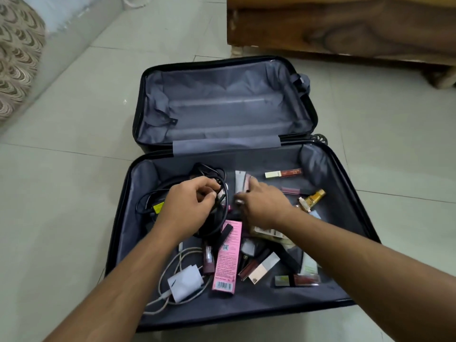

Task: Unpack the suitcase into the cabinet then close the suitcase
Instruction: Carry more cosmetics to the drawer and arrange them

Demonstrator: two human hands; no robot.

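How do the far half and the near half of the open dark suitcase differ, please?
The far half of the open dark suitcase shows only bare grey lining; the near half holds cables, a white charger, a pink box and cosmetics. Both hands work in the near half, the left hand gripping a black cable, the right hand reaching among tubes; none touches the far half. Both share grey lining and dark shells.

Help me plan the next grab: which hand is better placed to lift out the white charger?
Left. The left hand is on the white charger's side of the suitcase; the right hand would have to cross over.
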